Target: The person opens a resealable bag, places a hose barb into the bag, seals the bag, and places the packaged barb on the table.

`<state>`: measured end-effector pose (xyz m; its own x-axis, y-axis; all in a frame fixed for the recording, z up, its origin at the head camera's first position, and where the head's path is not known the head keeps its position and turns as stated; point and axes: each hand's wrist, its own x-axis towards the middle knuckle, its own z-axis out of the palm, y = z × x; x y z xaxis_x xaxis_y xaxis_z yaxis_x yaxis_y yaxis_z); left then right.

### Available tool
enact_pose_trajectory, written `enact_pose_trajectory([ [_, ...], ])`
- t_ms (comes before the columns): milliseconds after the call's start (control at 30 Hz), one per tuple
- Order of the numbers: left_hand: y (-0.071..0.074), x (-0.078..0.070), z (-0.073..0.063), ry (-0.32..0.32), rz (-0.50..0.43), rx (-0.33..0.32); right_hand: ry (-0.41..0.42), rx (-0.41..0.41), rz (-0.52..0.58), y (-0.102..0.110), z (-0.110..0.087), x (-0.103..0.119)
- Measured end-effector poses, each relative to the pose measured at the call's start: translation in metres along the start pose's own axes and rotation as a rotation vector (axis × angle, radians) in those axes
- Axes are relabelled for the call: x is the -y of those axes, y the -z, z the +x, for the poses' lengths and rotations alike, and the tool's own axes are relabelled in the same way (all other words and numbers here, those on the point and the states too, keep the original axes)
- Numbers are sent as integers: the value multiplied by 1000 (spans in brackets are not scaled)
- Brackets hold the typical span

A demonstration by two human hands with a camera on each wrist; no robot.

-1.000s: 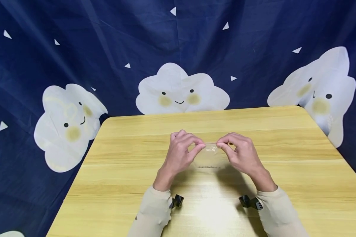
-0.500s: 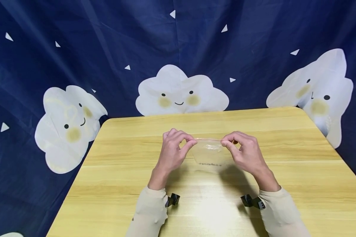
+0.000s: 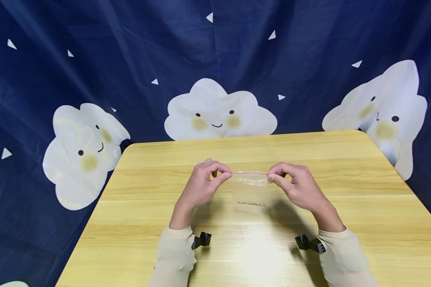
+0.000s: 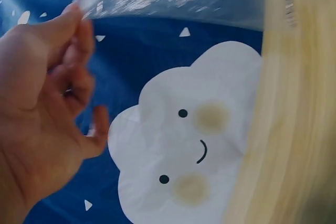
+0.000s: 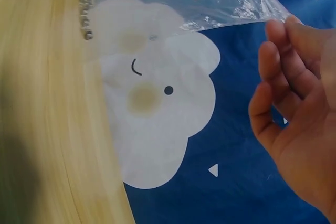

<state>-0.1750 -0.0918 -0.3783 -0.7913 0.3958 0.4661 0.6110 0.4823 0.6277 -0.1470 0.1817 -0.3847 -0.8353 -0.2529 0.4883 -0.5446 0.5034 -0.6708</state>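
Observation:
A clear plastic zip bag (image 3: pixel 250 193) hangs between the two hands, its reddish top edge pulled straight. At its left top corner, the left hand (image 3: pixel 203 184) pinches the edge between thumb and forefinger. The right hand (image 3: pixel 299 186) pinches the opposite top corner the same way. Along the bag's bottom lies a row of small, shiny metallic pieces (image 5: pixel 84 9), too small to identify. In the left wrist view, the other fingers (image 4: pixel 79 90) of the left hand are loosely bent below the pinch, and the bag's film is see-through and wrinkled.
A light wood-grain table (image 3: pixel 158 175) spreads beneath the hands, with a bright glare near its front. Behind it hangs a dark blue curtain (image 3: pixel 136 48) with smiling clouds and white triangles. Black wrist cameras (image 3: pixel 202 240) stick inward from both sleeves.
The hands have drawn apart, the left one mostly leftward and the right slightly rightward. More of the bag's top edge shows between them, stretched straight. Both keep their pinch.

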Motion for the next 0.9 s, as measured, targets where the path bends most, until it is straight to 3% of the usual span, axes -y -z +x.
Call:
enact_pose_trajectory([
  [167, 1, 6, 0, 162, -45, 148, -98, 84, -7, -3, 2, -6],
  [300, -5, 15, 1, 247, -26, 195, -237, 154, 37, -12, 4, -17],
  [400, -12, 21, 2, 273, -22, 190, -317, 182, 42, -17, 6, -24],
  [567, -24, 32, 7, 324, -37, 147, -368, 178, -16, -25, 17, -36],
  [900, -50, 61, 29, 366, 85, 88, -436, 182, -55, -40, 42, -68],
])
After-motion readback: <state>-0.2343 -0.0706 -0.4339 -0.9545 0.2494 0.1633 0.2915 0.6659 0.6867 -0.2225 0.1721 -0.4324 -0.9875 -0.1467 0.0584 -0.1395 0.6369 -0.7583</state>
